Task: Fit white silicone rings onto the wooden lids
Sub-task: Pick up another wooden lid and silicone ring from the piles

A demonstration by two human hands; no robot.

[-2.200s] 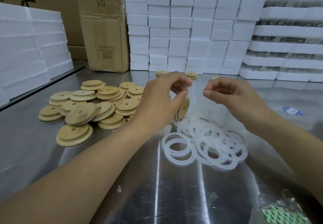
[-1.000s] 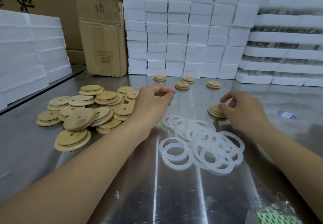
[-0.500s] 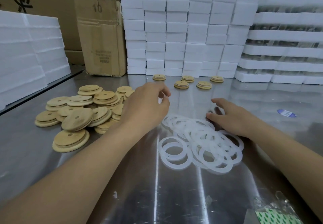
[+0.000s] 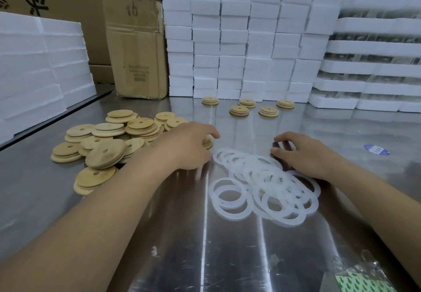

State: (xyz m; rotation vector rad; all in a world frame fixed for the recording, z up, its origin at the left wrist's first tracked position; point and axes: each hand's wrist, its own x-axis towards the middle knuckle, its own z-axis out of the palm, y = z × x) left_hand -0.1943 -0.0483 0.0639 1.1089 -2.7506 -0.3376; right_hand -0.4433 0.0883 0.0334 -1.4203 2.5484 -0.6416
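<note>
My left hand (image 4: 189, 147) has its fingers curled over a wooden lid (image 4: 208, 144) at the 3 o'clock edge of the lid pile (image 4: 109, 141). My right hand (image 4: 307, 155) rests bent fingers (image 4: 279, 144) at the 12 o'clock rim of the white silicone rings (image 4: 262, 184); I cannot tell whether they pinch one. The rings lie flat on the surface (image 4: 205, 246), heaped toward 6 o'clock from those fingertips, so the right hand is nearer.

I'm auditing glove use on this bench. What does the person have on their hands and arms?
Nothing shows: the left hand and right hand are bare, without gloves, rings or watch. The left forearm and right forearm are bare to the frame's edge; no sleeve or wristband is in view.
</note>
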